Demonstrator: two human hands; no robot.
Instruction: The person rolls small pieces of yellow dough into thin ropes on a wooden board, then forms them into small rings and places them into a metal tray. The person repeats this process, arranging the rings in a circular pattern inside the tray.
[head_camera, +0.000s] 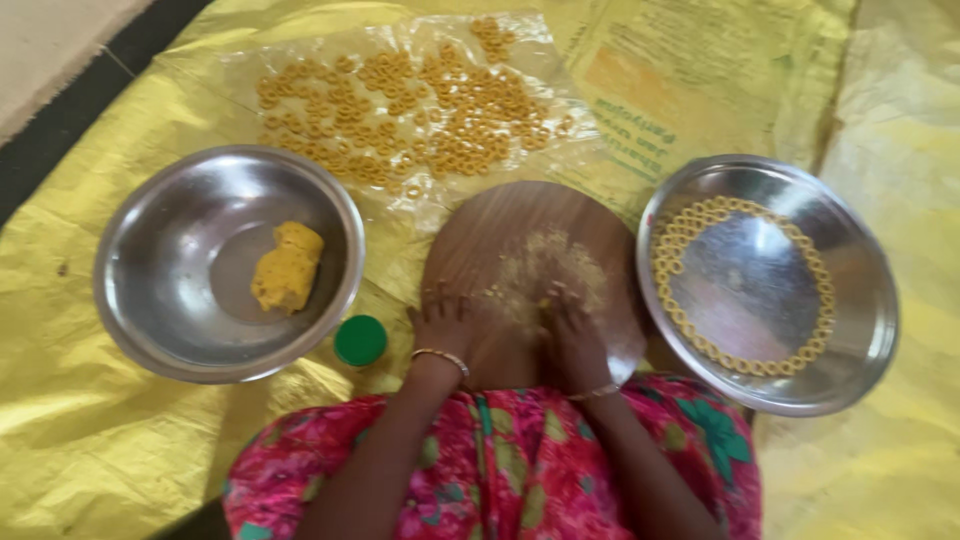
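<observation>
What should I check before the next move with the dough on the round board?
1. Both hands on the wooden board: left hand, right hand rest on it: ok.
2. Dough between the hands: blurred, cannot tell.
3. Dough lump in the left steel bowl: ok.
4. Right steel plate has rings around its edge, centre free: ok.
5. Green cap lies beside the board: ok.

garment: pink floral cloth | wrists: thin gold bangles
</observation>
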